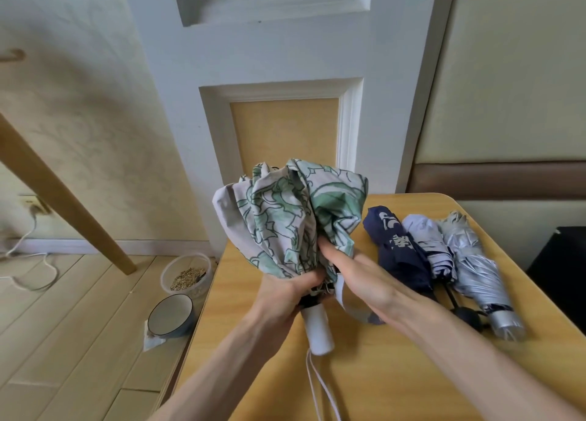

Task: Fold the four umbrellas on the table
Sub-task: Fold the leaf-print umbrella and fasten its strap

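Observation:
A green-and-white floral umbrella point(285, 217) is held above the wooden table point(396, 373), its loose canopy bunched upward and its white handle point(318, 328) pointing toward me. My left hand point(287, 297) grips the canopy's base just above the handle. My right hand point(355, 278) lies against the canopy's right side, fingers tucked into the folds. Three folded umbrellas lie side by side on the table to the right: a navy one point(399, 252), a pale lilac one point(431, 246) and a silver one point(475, 268).
On the floor left of the table stand a clear plastic tub of grain point(187, 276) and a dark bowl point(171, 316). A slanted wooden leg point(63, 195) crosses the left side. A white panelled door point(285, 87) rises behind the table.

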`<state>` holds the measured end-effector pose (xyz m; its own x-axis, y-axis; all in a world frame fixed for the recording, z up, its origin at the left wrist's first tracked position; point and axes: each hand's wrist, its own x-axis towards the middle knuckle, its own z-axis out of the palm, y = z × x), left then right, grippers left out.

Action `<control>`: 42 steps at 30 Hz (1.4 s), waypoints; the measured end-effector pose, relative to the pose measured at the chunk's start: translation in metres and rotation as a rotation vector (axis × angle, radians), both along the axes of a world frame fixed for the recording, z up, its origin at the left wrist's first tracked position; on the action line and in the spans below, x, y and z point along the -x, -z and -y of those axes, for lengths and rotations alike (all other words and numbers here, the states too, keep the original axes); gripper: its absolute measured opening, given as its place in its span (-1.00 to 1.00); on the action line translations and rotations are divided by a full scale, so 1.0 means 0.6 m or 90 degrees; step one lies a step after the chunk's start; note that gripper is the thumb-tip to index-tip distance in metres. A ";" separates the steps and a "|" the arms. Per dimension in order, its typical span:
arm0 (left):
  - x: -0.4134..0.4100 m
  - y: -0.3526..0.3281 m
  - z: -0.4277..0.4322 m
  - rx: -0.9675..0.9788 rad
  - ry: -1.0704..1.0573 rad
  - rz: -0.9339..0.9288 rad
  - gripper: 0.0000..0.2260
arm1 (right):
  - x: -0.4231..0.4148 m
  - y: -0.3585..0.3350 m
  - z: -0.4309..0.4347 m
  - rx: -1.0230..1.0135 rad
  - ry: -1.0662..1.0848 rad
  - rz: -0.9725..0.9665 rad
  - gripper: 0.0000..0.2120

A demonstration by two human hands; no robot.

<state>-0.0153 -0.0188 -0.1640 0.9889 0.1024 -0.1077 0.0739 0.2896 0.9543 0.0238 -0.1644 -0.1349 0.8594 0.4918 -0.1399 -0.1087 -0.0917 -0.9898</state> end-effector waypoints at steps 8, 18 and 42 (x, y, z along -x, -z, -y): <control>-0.004 -0.001 -0.018 -0.050 0.054 0.005 -0.67 | 0.001 -0.021 0.024 0.000 0.070 0.152 -0.73; -0.010 0.002 -0.039 -0.100 0.059 0.018 -0.63 | -0.037 -0.078 0.076 -0.162 0.075 0.039 0.39; 0.023 -0.013 -0.003 -0.205 0.309 0.085 -0.25 | -0.056 -0.014 0.049 -0.151 0.323 0.205 -0.33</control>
